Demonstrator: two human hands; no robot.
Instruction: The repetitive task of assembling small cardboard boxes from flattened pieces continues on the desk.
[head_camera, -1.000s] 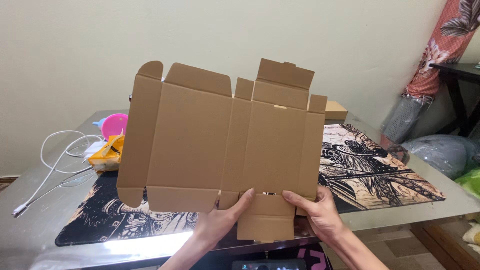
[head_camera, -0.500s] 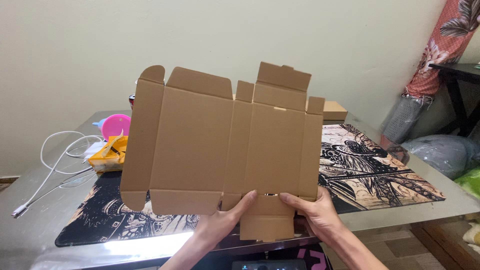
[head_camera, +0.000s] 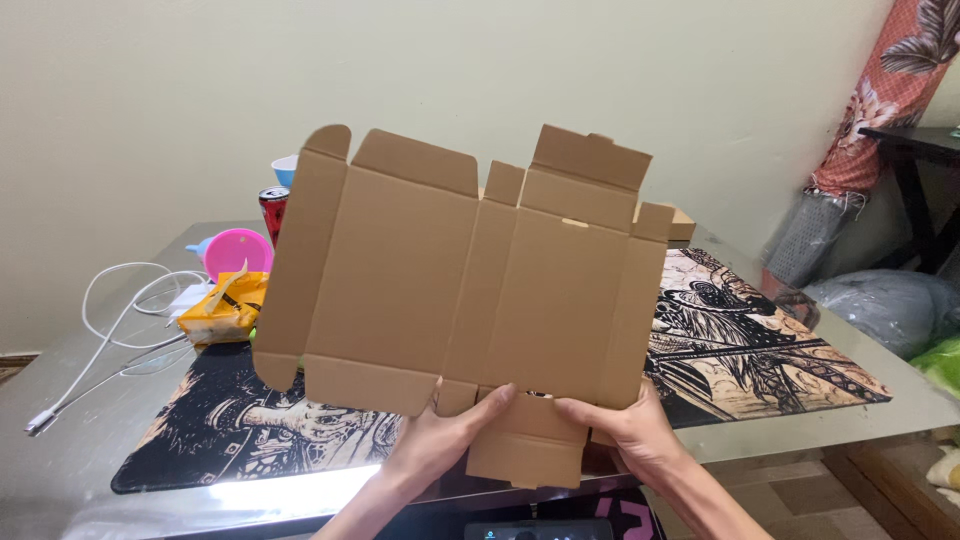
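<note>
At the lower edge of the flat cardboard box blank (head_camera: 460, 290), the fingers of the left hand (head_camera: 440, 445) and right hand (head_camera: 625, 430) are clamped on the bottom flap and the panels beside it, holding the sheet upright, facing the camera, above the worktop (head_camera: 80, 450). The blank looks wholly unfolded: every panel and tab lies in one plane, no wall raised, so all the folding seems left to do. Behind the blank lie a printed mat (head_camera: 760, 350), a yellow packet (head_camera: 225, 308), a pink bowl (head_camera: 238, 250) and a white cable (head_camera: 110, 320).
</note>
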